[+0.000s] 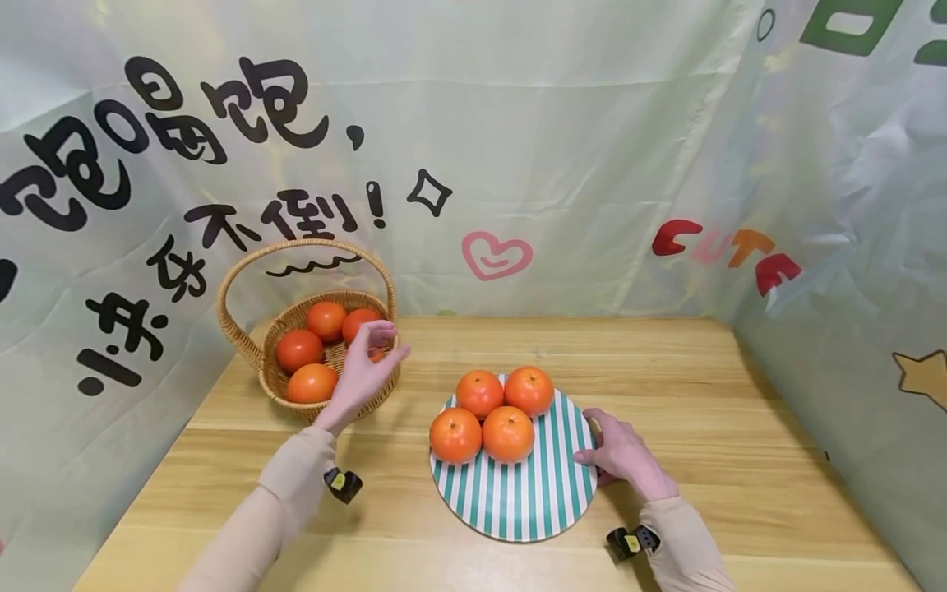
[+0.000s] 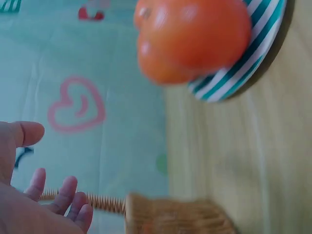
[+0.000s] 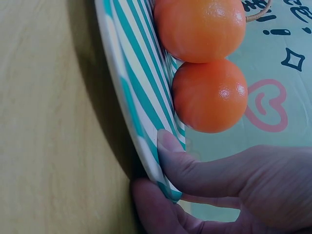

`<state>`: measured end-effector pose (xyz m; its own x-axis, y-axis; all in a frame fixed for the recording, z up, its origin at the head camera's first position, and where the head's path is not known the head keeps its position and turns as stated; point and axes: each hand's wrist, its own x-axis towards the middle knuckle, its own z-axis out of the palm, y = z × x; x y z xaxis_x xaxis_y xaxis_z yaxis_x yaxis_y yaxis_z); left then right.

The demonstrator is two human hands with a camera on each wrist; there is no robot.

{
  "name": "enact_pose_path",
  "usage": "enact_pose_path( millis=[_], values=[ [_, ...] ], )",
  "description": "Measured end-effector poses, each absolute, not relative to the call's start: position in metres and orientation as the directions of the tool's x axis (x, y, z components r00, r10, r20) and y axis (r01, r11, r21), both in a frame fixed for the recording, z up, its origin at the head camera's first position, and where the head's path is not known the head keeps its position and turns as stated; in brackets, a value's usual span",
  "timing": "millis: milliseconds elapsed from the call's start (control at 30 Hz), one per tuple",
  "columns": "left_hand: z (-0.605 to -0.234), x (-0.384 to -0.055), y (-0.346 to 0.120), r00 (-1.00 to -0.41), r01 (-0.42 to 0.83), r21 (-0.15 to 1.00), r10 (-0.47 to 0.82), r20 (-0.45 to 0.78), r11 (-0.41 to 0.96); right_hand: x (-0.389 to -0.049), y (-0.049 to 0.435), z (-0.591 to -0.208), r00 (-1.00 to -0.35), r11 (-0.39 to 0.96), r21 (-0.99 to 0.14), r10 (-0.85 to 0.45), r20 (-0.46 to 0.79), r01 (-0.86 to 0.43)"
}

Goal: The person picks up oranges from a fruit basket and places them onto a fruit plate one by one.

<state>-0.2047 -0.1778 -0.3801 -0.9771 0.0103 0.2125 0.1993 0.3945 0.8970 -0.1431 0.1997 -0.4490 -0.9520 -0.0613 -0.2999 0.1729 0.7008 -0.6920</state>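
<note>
My left hand [image 1: 362,370] is over the right side of a wicker basket [image 1: 270,382], its fingers loosely bent. In the left wrist view nothing lies between the thumb and fingers [image 2: 63,197]. Several glossy orange-red fruits [image 1: 299,352] sit in the basket, one partly hidden behind my left hand. My right hand [image 1: 625,448] grips the right rim of a green-and-white striped plate [image 1: 518,510], thumb on top and fingers under the edge. Several oranges [image 1: 508,434] are grouped on the plate's far left part.
A wooden table [image 1: 636,353] carries the basket at its back left and the plate near its middle. The basket's tall arched handle [image 1: 311,243] rises beside my left hand. Printed fabric walls [image 1: 577,164] stand behind the table and along its sides.
</note>
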Motion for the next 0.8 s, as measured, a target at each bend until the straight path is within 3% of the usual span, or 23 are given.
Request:
enact_pose_path(
  millis=[133, 300, 533, 800],
  values=[
    [-0.372, -0.217, -0.200, -0.989, 0.130, 0.911, -0.015, 0.147, 0.392, -0.143, 0.199, -0.449, -0.953, 0.700, -0.694, -0.064, -0.295, 0.167],
    [-0.370, -0.226, -0.230, -0.989, 0.146, 0.851, 0.073, 0.126, 0.505, -0.142, 0.199, -0.448, -0.953, 0.701, -0.692, -0.063, -0.295, 0.169],
    [-0.378, -0.232, -0.255, -0.921, 0.389, 0.557, 0.325, 0.216, 0.733, -0.142, 0.199, -0.448, -0.952, 0.696, -0.697, -0.064, -0.300, 0.173],
    [-0.382, -0.235, -0.259, -0.835, 0.544, 0.384, 0.527, 0.159, 0.746, -0.142, 0.199, -0.448, -0.951, 0.694, -0.698, -0.065, -0.303, 0.175]
  ],
)
